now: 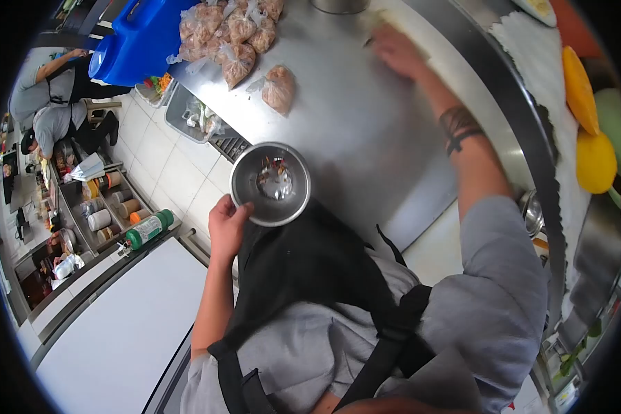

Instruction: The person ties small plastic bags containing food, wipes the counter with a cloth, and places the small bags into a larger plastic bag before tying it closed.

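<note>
One steel bowl (270,183) sits at the near edge of the steel desk (366,131), partly over the edge, with a few small scraps in its bottom. The left hand (228,224) grips its near rim, fingers curled shut on the metal, thumb at the lip. Beyond the bowl the desk runs bare and open up to one lone bag (279,89) of brownish food. Further back a heap of like bags (229,31), about seven or eight, lies at the desk's far left corner, beside one blue tub (141,34). The right hand (397,52) reaches across to the far side of the desk and lies flat, palm down, on a pale cloth (383,24); whether its grip closes on the cloth I cannot tell. Left of the desk is tiled floor; two people (52,103) work there, well apart.
</note>
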A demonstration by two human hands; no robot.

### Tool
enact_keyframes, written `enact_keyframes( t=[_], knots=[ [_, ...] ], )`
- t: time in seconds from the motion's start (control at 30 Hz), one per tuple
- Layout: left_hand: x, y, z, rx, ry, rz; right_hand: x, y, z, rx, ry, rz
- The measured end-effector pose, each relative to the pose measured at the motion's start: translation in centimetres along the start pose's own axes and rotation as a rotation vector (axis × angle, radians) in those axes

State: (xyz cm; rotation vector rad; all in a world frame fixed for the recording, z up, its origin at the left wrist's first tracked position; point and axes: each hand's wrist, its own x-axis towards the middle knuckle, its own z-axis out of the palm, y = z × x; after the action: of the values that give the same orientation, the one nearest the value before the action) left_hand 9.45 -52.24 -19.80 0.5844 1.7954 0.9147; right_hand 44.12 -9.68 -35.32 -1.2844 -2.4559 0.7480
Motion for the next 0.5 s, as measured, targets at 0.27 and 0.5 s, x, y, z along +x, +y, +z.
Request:
enact_keyframes(
  t=[0.27, 0.5],
  knots=[
    [4.9, 4.0, 5.2, 0.184, -0.136, 0.145, -20.6, -20.2, 8.0, 0.455, -0.192, -0.269],
    [7.0, 4.7, 15.4, 0.39, -0.455, 0.23, -28.0, -21.7, 0.2, 1.49, 0.532, 0.764]
  ],
)
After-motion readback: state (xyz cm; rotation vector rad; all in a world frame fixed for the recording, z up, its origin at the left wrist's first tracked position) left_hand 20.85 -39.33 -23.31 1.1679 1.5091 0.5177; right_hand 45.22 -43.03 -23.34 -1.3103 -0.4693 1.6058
